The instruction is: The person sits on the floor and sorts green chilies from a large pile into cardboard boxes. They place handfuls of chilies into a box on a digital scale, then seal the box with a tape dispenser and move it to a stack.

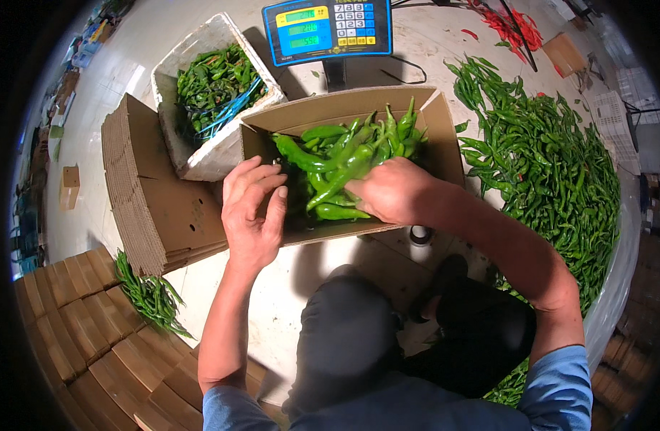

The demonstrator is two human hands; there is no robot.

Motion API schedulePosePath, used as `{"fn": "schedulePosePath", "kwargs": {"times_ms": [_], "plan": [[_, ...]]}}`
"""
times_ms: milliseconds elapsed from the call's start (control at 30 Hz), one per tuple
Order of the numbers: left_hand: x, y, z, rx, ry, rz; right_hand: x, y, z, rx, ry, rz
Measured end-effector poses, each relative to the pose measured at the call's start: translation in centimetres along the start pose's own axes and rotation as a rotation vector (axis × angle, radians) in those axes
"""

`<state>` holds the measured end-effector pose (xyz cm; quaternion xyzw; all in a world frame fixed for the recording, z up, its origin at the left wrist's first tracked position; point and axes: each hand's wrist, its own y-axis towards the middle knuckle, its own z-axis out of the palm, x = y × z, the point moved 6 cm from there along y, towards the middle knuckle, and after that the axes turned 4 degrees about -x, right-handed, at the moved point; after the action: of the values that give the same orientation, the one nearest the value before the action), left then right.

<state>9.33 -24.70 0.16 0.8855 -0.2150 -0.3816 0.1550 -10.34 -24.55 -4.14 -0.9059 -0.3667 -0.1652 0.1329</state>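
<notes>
An open cardboard box (443, 126) stands before me with long green peppers (340, 175) heaped inside. My right hand (394, 188) reaches over its near right side, curled among the peppers. Its fingertips are hidden there, so whether it grips one is not clear. At the box's left end is my left hand (254, 207), thumb apart from the fingers and nothing visible in it. Behind the box rises a digital scale display (327, 32) with a keypad and lit numbers.
A white foam box (208, 167) at the left holds green peppers and blue ties. Flattened cartons (173, 215) stand beside it. Closed cardboard boxes (87, 334) fill the lower left. A large green pepper pile (545, 161) covers the right floor, with red peppers (507, 27) beyond. A tape roll (420, 235) lies nearby.
</notes>
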Motion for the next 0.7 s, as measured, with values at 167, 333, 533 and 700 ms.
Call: {"fn": "schedulePosePath", "kwargs": {"times_ms": [167,333,533,700], "plan": [[0.2,-0.2,0.0,-0.021,-0.033,0.013,-0.1,0.7,0.7,0.023,-0.018,-0.037],[0.5,0.0,-0.1,-0.03,-0.063,0.0,-0.5,0.5,0.3,-0.05,0.077,-0.042],[0.7,-0.2,-0.2,-0.044,-0.082,0.004,-0.6,0.6,-0.1,-0.15,0.139,0.028],[0.6,-0.1,-0.2,-0.034,-0.089,-0.001,-2.0,-2.4,-5.0,-0.342,0.846,0.243]]}}
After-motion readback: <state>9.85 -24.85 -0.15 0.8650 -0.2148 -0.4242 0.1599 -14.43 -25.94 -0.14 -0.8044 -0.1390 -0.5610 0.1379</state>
